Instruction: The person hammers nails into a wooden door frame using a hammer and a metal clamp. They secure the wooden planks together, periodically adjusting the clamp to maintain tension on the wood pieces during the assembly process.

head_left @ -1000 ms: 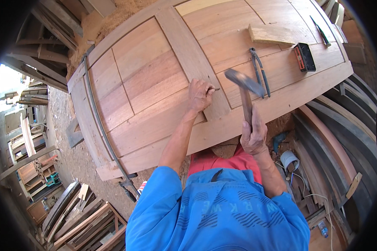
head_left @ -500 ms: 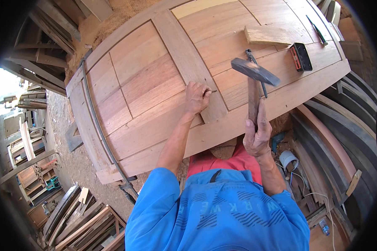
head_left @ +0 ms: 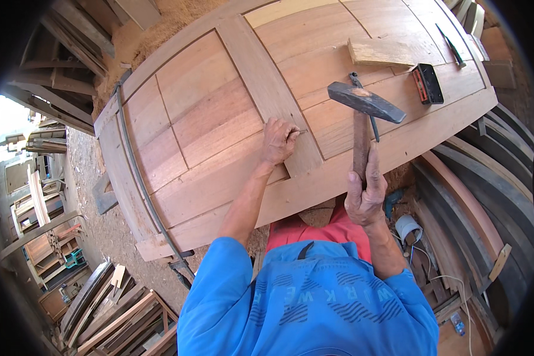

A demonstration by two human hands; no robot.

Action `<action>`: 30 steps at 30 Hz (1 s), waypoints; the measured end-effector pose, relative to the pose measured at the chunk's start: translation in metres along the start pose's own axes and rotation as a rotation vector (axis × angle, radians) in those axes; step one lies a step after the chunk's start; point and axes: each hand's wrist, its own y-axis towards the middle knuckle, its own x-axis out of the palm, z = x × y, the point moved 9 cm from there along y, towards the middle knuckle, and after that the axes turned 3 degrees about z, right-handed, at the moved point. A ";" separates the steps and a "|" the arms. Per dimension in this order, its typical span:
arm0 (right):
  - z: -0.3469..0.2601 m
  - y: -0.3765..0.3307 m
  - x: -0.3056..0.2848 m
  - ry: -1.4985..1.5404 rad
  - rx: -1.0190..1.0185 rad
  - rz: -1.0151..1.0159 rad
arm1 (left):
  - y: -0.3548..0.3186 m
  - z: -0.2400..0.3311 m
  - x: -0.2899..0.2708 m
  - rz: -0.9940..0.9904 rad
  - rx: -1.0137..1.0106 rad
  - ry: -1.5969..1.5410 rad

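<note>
My left hand (head_left: 279,141) is closed in a pinch at the cross rail of a large wooden panelled door (head_left: 196,107). A thin nail (head_left: 303,132) sticks out to the right of its fingertips. My right hand (head_left: 366,196) grips a hammer (head_left: 361,142) by its wooden handle, over the door's near edge. The dark metal head is raised above the panel, to the right of my left hand. Behind the hammer, partly hidden, lies a pair of pincers (head_left: 375,129).
On the door lie a wood offcut (head_left: 380,53), an open black and red box (head_left: 427,83) and a dark slim tool (head_left: 451,46). A long bar clamp (head_left: 137,166) spans the left end. Curved timbers (head_left: 474,196) are stacked at right, with a white bucket (head_left: 408,228) nearby.
The hammer head has shifted slightly right and is sharper now. My left hand stays at nearly the same place on the rail.
</note>
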 end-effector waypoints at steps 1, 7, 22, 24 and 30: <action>-0.001 0.001 -0.002 0.017 0.017 -0.013 | 0.000 0.000 0.000 -0.009 0.004 -0.003; 0.021 -0.007 0.012 -0.083 0.092 -0.138 | 0.001 0.004 -0.001 -0.015 0.023 0.006; 0.085 -0.040 0.052 -0.399 0.305 -0.502 | 0.001 0.004 0.001 -0.025 0.029 0.006; 0.082 -0.034 0.050 -0.419 0.360 -0.559 | 0.003 0.002 0.001 -0.012 0.034 0.018; 0.004 -0.013 0.014 -0.151 -0.132 0.011 | -0.002 0.000 0.005 -0.018 0.009 0.017</action>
